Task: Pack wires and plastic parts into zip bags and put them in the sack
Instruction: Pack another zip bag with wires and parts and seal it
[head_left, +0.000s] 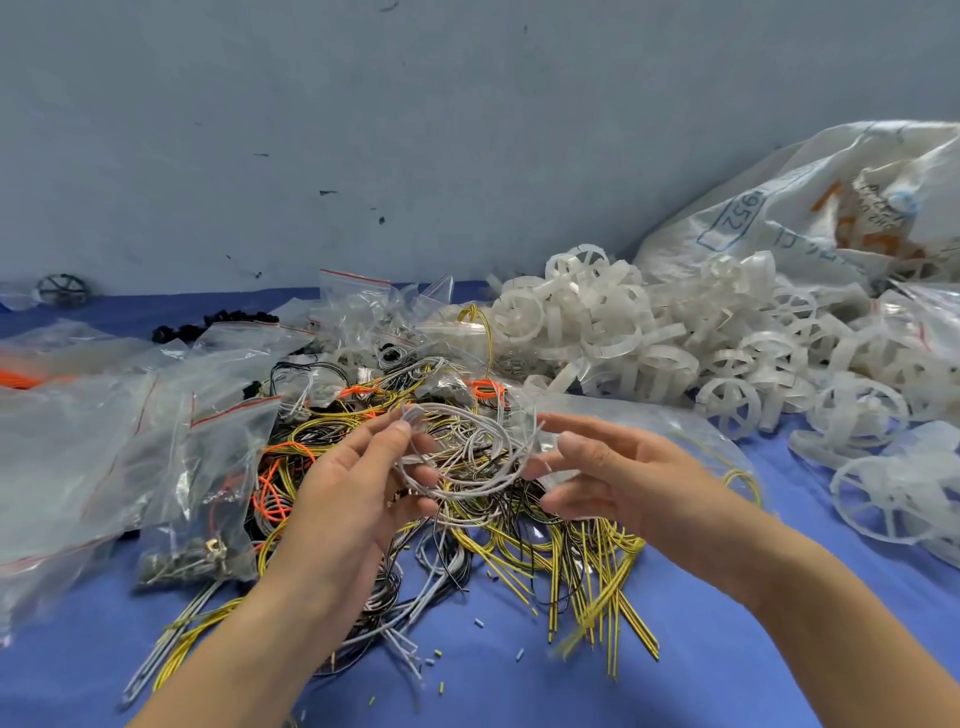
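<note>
A coiled bundle of grey-white wires (467, 457) hangs above the wire heap. My left hand (358, 478) pinches its left side between thumb and fingers. My right hand (602, 467) is at the coil's right edge, fingers spread and fingertips touching the loops. Beneath lies a tangled heap of yellow, orange, black and grey wires (519, 551). White plastic wheel parts (649, 332) are piled at the right. Clear zip bags (130, 431) with red seal lines lie at the left, some filled. The white woven sack (810, 208) slumps at the far right.
A blue cloth (493, 691) covers the table, dotted with short wire offcuts near the front. A grey wall rises behind. Black plastic pieces (208, 325) sit at the back left. A dark wheel (60, 291) lies at the far left edge.
</note>
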